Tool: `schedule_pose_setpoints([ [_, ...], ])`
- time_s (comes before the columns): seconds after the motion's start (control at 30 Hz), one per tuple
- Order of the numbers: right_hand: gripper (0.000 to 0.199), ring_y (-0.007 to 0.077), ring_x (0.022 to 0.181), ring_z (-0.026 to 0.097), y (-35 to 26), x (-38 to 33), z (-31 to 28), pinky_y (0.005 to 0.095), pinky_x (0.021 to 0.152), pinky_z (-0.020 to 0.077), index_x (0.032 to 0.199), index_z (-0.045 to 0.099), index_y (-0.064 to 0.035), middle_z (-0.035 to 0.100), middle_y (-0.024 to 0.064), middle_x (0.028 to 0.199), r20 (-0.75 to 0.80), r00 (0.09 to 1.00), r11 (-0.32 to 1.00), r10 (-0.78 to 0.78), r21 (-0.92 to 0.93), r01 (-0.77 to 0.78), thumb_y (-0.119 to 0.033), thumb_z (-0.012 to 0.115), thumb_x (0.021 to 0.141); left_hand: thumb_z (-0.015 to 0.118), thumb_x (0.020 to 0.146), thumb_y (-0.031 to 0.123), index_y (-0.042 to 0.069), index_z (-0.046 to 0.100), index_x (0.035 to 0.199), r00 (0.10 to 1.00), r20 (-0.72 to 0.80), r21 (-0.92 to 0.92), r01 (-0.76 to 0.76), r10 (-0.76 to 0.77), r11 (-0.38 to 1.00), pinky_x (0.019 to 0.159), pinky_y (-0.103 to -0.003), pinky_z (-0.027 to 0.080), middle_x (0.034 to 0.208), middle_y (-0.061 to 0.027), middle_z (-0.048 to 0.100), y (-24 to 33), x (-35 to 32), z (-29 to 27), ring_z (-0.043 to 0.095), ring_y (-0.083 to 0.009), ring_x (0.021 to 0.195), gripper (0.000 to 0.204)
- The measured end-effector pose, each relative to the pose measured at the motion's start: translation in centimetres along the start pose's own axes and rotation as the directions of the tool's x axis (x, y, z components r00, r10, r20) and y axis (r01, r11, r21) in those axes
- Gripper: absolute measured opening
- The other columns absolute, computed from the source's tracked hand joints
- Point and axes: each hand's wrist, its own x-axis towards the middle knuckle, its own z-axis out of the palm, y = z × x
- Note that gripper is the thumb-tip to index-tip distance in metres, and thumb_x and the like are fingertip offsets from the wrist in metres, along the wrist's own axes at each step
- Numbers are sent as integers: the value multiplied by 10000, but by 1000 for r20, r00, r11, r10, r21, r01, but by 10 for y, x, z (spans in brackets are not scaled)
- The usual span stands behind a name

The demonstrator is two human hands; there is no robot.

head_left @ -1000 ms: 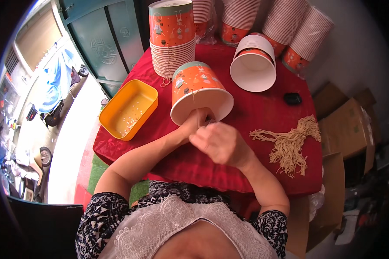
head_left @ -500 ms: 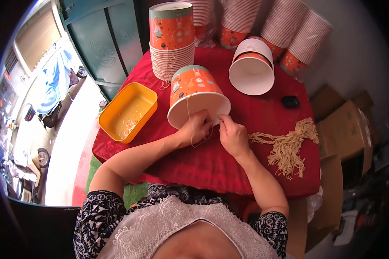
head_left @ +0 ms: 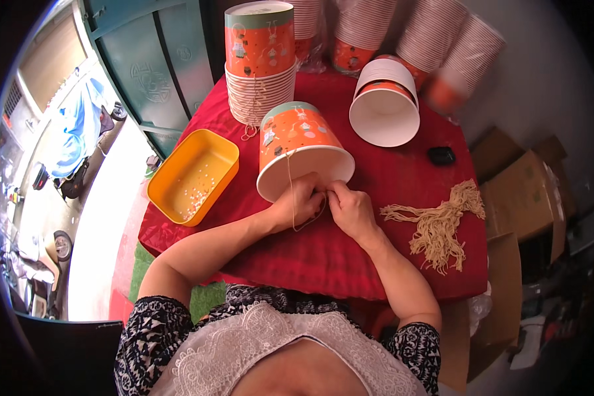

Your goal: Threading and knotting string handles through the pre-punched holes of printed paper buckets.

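An orange paper bucket (head_left: 300, 135) with a green band lies tilted on the table, its white open mouth toward me. A thin beige string (head_left: 290, 178) comes over its rim and hangs in a loop below my hands. My left hand (head_left: 299, 200) is closed at the mouth's lower edge, its fingertips partly hidden, with the string running into them. Touching it from the right, my right hand (head_left: 352, 210) pinches at the same spot, where the loop's other side rises. Exactly how the fingertips share the string is too small to tell.
A yellow tray (head_left: 228, 168) with small pale bits stands left. Behind are a bucket stack (head_left: 261, 46) and a bucket (head_left: 384, 122) on its side. A bundle of strings (head_left: 442, 224) and a black object (head_left: 441, 156) lie right. Cardboard boxes (head_left: 521, 198) stand beside the red-covered table (head_left: 376, 277).
My right hand has shifted slightly left, from the bucket's rim to my left hand's fingertips, so the two now meet. The bucket has barely moved.
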Motion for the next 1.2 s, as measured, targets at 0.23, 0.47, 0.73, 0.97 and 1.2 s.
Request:
schedule_pose_setpoints([
  [0.23, 37, 411, 659, 643, 12, 0, 9, 477, 549, 501, 906, 571, -11, 626, 212, 680, -43, 999, 998, 8, 68, -5, -44, 576, 889, 626, 834, 65, -18, 590, 889, 962, -22, 262, -258, 273, 930, 538, -332, 488, 752, -117, 617, -13, 10, 2, 608, -192, 626, 107],
  [0.47, 49, 377, 608, 645, 16, -3, 5, 459, 526, 497, 896, 555, -3, 615, 209, 644, 3, 996, 984, 93, 149, -93, -50, 568, 888, 607, 825, 60, -35, 589, 844, 952, 79, -37, 300, -296, 953, 523, -353, 495, 703, -147, 635, 24, 14, -4, 633, -234, 599, 98],
  [0.73, 63, 406, 648, 637, 8, -7, 4, 482, 551, 501, 859, 569, -7, 626, 220, 691, 51, 986, 962, 158, 216, -165, -69, 580, 864, 605, 855, 68, -27, 574, 849, 949, 82, -67, 311, -306, 948, 447, -268, 420, 651, -77, 591, 23, 15, -6, 543, -132, 521, 100],
  [0.97, 197, 363, 618, 643, -6, -3, -16, 431, 521, 465, 682, 561, 29, 571, 221, 623, 76, 987, 928, 139, 339, -157, -84, 624, 831, 612, 826, 55, -33, 589, 861, 956, 60, -24, 289, -287, 957, 465, -273, 431, 656, -69, 592, 23, 11, -7, 547, -130, 540, 97],
  [1.2, 98, 348, 774, 659, -1, -4, -7, 404, 654, 544, 938, 646, -21, 654, 160, 892, -172, 983, 997, 64, 54, -56, -12, 627, 843, 609, 791, 4, -39, 600, 827, 969, 74, -30, 239, -236, 971, 526, -305, 492, 698, -105, 627, 28, 8, -8, 615, -162, 600, 57],
])
